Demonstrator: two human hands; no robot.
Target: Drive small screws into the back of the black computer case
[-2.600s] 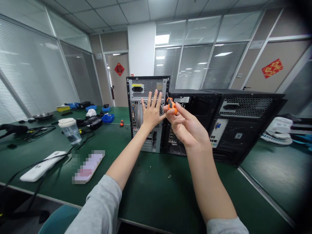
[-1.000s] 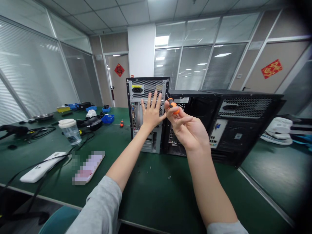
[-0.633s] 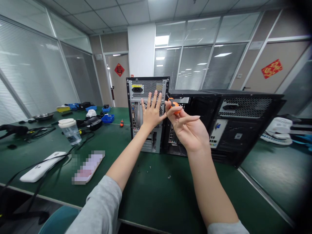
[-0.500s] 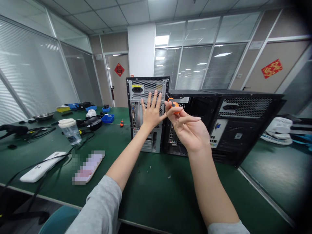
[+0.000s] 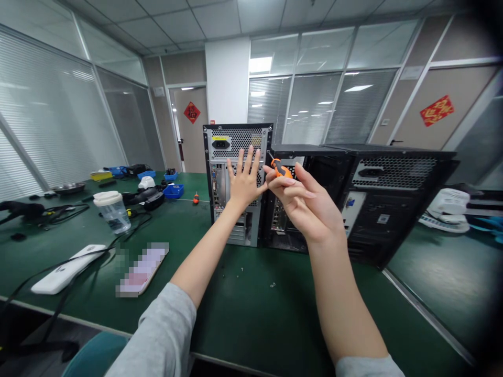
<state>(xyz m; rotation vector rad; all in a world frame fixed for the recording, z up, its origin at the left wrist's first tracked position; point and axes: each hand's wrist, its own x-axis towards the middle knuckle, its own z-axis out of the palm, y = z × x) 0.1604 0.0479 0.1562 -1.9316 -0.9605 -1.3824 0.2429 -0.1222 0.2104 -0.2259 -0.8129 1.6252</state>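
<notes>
A silver computer tower (image 5: 226, 157) stands upright on the green table (image 5: 243, 309), its rear panel facing me. My left hand (image 5: 244, 180) lies flat against that rear panel with fingers spread. My right hand (image 5: 304, 204) pinches a small orange-handled screwdriver (image 5: 281, 169), whose tip points up-left at the tower's right rear edge. A black tower (image 5: 365, 193) with its side open stands right beside the silver one.
Loose screws (image 5: 272, 285) lie on the table before the towers. At left are a plastic cup (image 5: 112, 210), a white device (image 5: 65, 274) with a cable, a blurred flat object (image 5: 141, 268), blue bins (image 5: 173, 189) and another small screwdriver (image 5: 195, 197). White equipment (image 5: 448, 209) sits at right.
My right hand's fingers have shifted round the screwdriver handle, turning it at the same spot. My left hand has stayed flat on the tower.
</notes>
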